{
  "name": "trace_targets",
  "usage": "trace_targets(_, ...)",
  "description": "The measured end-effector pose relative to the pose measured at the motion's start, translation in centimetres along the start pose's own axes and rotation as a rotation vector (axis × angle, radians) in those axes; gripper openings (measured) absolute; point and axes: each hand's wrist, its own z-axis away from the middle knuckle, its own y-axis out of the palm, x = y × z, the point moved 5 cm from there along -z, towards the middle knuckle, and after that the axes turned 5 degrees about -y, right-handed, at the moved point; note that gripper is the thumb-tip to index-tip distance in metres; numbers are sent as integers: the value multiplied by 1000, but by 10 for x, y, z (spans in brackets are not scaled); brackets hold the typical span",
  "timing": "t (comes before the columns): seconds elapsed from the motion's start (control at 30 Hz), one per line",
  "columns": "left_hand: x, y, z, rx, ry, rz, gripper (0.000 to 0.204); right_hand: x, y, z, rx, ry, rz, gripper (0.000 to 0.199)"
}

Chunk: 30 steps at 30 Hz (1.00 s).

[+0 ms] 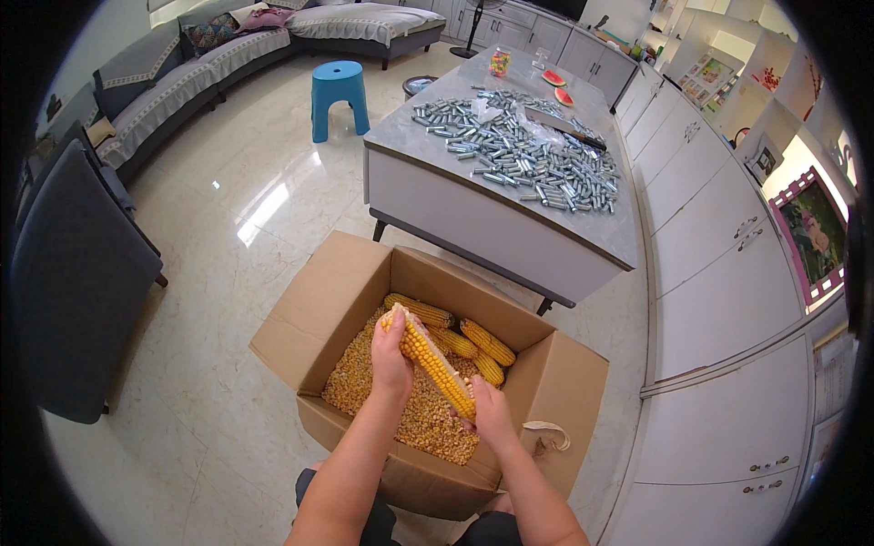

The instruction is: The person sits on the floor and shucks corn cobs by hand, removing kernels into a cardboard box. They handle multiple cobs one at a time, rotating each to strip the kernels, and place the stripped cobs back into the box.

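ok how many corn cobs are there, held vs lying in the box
corn cob held in both hands: 1
corn cobs lying in the cardboard box: 4, at
total: 5

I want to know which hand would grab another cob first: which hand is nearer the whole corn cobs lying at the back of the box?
Left. The left hand grips the held cob's upper end, beside the lying cobs. The right hand holds the lower end, nearer the person.
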Motion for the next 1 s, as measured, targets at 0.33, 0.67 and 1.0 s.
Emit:
trace_targets(0.33, -2, -13, -8, -67, 18, 95, 21, 13, 1, 4, 139, -35, -76, 43)
trace_targets(0.67, -1, -13, -8, -56, 36, 63, 22, 4, -5, -3, 86, 38, -99, 45)
trace_targets(1.0, 0, -24, -13, -109, 21, 149, 22, 11, -1, 5, 100, -86, -157, 37)
